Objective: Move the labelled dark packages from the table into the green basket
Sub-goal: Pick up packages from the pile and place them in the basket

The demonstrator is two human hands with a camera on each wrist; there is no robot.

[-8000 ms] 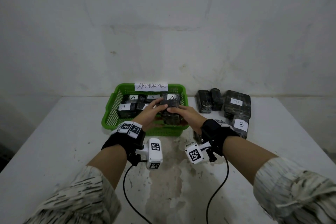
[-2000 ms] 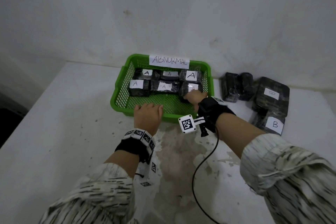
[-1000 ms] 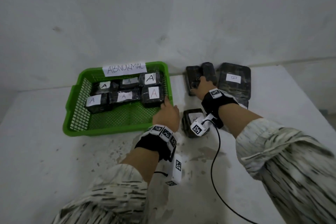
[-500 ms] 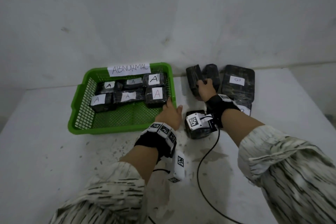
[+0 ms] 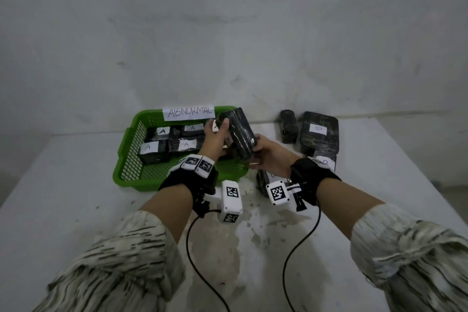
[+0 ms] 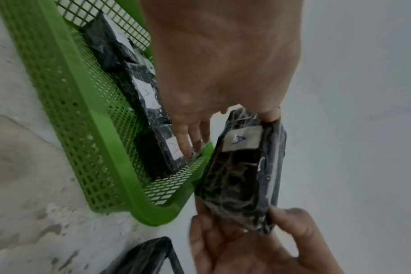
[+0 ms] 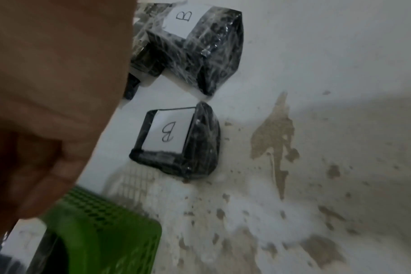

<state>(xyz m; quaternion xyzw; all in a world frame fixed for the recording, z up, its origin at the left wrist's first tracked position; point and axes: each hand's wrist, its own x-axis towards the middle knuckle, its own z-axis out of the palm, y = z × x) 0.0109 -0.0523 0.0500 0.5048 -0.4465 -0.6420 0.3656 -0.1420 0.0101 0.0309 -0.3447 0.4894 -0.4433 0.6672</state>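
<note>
Both hands are holding one dark package (image 5: 239, 134) tilted above the right edge of the green basket (image 5: 126, 159). The left hand (image 5: 215, 138) is gripping its far end, fingers curled over the top; the right hand (image 5: 269, 156) is pinching its near end. Its label seems to read A. Other A packages (image 5: 186, 145) are lying along the basket's far side. B packages (image 7: 176, 140) are resting on the table (image 5: 76, 185) near its right edge.

You are looking at a bright green mesh basket (image 5: 126, 159) holding black glossy packages (image 5: 154, 152) with white labels lettered in dark ink. Your sleeves (image 5: 121, 268) are showing cream cloth streaked with dark dashes, and your wristbands (image 5: 311, 180) are black. The counter (image 5: 63, 210) is showing white with brownish stains.
</note>
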